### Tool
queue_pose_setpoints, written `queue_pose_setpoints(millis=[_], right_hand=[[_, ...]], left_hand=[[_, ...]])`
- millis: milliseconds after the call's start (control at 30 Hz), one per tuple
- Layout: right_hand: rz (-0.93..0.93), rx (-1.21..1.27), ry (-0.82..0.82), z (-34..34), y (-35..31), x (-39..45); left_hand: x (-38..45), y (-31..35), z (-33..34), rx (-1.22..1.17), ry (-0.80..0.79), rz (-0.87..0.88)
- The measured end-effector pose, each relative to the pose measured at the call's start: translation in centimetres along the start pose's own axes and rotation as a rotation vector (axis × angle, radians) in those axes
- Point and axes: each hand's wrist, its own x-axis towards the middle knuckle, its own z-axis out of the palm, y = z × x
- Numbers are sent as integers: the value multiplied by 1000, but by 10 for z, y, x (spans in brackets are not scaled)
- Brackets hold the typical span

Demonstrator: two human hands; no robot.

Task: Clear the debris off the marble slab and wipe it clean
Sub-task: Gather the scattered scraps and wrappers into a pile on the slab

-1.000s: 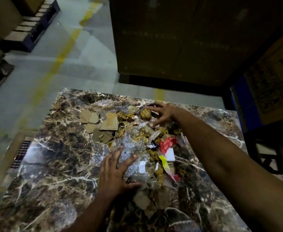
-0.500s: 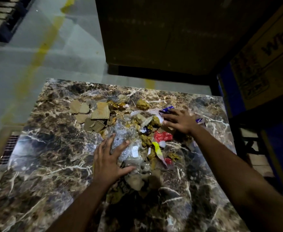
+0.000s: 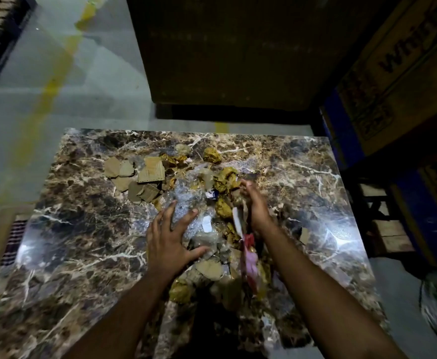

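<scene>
- Marble slab: brown, white-veined, carrying debris heaped at its centre.
- Left hand: fingers spread, flat on the clear plastic wrap, grasping nothing.
- Right hand: at 3 o'clock of the heap; whether it grips scraps cannot be told.
- Cardboard pieces: at 10 o'clock.

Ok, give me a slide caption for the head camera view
Both hands, left and right, rake scrap debris together on a marble slab.
</scene>
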Motion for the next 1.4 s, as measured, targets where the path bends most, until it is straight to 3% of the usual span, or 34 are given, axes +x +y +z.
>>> queue_pose_setpoints(millis=[233, 433, 700, 800, 967, 1133, 1267, 1400], right_hand=[[-235, -186, 36, 35, -7, -34], [-553, -827, -4, 67, 1, -54], [-535, -1240, -50, 86, 29, -57], [-506, -1304, -58, 90, 38, -50], [-445, -1372, -82, 93, 33, -44], [-419, -1377, -52, 95, 33, -47], [-396, -1374, -56, 96, 31, -50], [-388, -1355, -46, 95, 27, -55]], left_hand=[[1, -3, 1, 19, -12, -15], [2, -7, 7, 3, -28, 11], [2, -11, 8, -68, -28, 10], [1, -9, 6, -208, -56, -84], [5, -21, -6, -333, -114, 12], [9, -45, -22, -968, -65, 10], [7, -52, -40, -1089, -12, -30], [-10, -67, -54, -970, 235, -137]])
